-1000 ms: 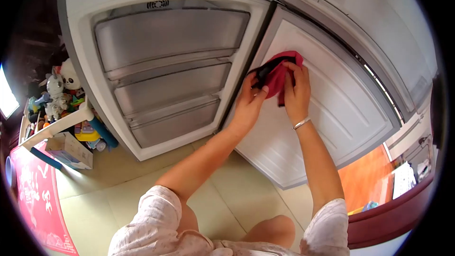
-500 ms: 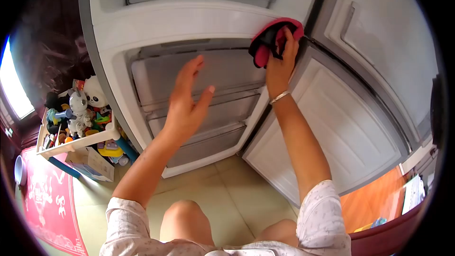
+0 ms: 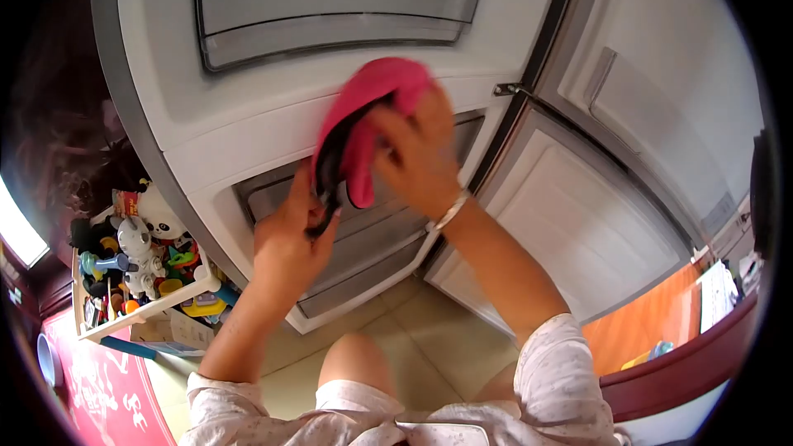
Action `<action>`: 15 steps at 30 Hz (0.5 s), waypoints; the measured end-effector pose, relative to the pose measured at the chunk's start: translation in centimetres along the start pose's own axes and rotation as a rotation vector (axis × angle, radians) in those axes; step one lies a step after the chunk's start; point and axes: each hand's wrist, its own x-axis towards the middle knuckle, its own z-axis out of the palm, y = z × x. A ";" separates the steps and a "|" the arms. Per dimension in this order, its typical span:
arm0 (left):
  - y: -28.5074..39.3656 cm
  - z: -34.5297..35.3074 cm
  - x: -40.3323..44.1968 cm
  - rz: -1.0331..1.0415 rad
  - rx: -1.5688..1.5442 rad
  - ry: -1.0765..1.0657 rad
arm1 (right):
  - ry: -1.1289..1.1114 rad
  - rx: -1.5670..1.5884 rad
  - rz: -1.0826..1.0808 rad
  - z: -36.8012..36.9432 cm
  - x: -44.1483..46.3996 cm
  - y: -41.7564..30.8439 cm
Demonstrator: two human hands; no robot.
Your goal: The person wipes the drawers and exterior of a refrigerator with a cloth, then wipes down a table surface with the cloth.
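A pink cloth (image 3: pixel 357 106) with black on its other side hangs folded between my hands, in front of the open refrigerator (image 3: pixel 248 111). My left hand (image 3: pixel 289 235) pinches the cloth's black lower edge between thumb and fingers. On the right side, my right hand (image 3: pixel 421 157) grips the pink part; its fingers are blurred by motion. Behind the cloth are the white divider between compartments and the lower drawers (image 3: pixel 376 252), partly hidden by my hands. Above them is a grey translucent drawer (image 3: pixel 339 0).
The upper door (image 3: pixel 677 91) and lower door (image 3: pixel 570 231) stand open at the right. To the left, a toy-filled bin (image 3: pixel 157 307) stands close to the refrigerator. A red mat (image 3: pixel 99 384) and a bowl (image 3: pixel 49 359) lie farther left on the floor.
My right hand has brought the cloth leftward, away from the refrigerator's right edge near the hinge. My left hand, empty and spread before, now pinches the cloth. The view has tilted up.
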 end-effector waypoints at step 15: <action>-0.1 1.1 -0.3 -0.101 -0.025 -0.022 | 0.028 0.156 0.366 -0.5 -9.4 4.5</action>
